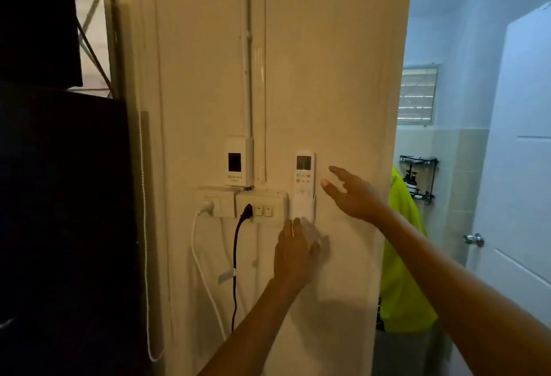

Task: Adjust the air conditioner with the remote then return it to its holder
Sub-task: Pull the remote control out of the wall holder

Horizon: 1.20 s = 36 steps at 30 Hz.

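Note:
A white air conditioner remote (303, 174) with a small display and orange buttons stands upright in its white wall holder (304, 209) on the cream wall. My left hand (293, 252) rests flat against the wall just below the holder, fingertips near its bottom edge. Just right of the remote, my right hand (350, 193) hovers with fingers spread, holding nothing. Neither hand touches the remote. The air conditioner itself is out of view.
Left of the holder sit a switch-and-socket box (262, 203) with a black plug and cable (238, 244), another socket with a white cable (205, 268), and a small white wall box (237, 161). A dark screen fills the left. At right, an open bathroom doorway, yellow cloth (401, 256) and white door (518, 167).

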Tool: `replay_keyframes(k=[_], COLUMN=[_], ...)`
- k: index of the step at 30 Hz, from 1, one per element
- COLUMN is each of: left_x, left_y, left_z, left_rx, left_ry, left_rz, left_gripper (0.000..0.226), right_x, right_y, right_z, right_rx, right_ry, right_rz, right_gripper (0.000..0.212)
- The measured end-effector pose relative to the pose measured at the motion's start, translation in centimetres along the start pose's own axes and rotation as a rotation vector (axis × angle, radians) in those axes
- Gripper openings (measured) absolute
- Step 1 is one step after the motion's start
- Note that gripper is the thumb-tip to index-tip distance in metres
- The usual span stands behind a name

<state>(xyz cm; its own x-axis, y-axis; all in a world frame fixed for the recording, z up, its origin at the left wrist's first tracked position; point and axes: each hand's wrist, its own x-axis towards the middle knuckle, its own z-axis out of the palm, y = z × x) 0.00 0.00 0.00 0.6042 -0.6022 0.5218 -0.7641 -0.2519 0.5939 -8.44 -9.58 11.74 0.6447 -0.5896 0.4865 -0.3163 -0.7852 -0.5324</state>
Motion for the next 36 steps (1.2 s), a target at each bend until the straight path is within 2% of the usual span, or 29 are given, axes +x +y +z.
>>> replay_keyframes(k=[5,13,17,23,27,31,34,36], left_x=[2.8,5.4,5.8,6.2,6.4,6.2,6.2,6.2], left_y=[-0.1,0.2,-0.1,-0.4,-0.8,-0.8,-0.9,-1.0], left_z=[1.3,3.6,4.5,5.3,5.4,5.3,5.2,5.3], left_rx=[-0.073,-0.111,-0.115,-0.057,-0.044,-0.046,-0.051,-0.051], left_ry=[0.076,0.248,0.335,0.338,0.326,0.32,0.315,0.308], left_rz=[-0.063,-0.142,-0.167,-0.195,-0.188,-0.168,-0.171,-0.17], left_gripper=[0.066,0.076,0.077,0.076,0.077,0.078,0.076,0.075], right_x=[3.5,7.2,9.3,10.4,11.3,12.7,13.5,13.9], right_y=[1.3,0.2,0.1,-0.5,-1.2,-2.6,-3.6,-3.9], right_z=[-0.2,0.4,0.5,0.3,-1.1,-2.1,-2.2,-2.3], right_rx=[0.143,0.103,0.127,0.075,-0.009,-0.263,-0.405,-0.396], right_ry=[0.003,-0.006,-0.002,-0.037,-0.231,-0.418,-0.493,-0.572], right_rz=[0.029,-0.075,-0.133,-0.241,-0.288,-0.365,-0.396,-0.345], right_gripper=[0.054,0.055,0.044,0.024,0.041,0.059,0.061,0.054])
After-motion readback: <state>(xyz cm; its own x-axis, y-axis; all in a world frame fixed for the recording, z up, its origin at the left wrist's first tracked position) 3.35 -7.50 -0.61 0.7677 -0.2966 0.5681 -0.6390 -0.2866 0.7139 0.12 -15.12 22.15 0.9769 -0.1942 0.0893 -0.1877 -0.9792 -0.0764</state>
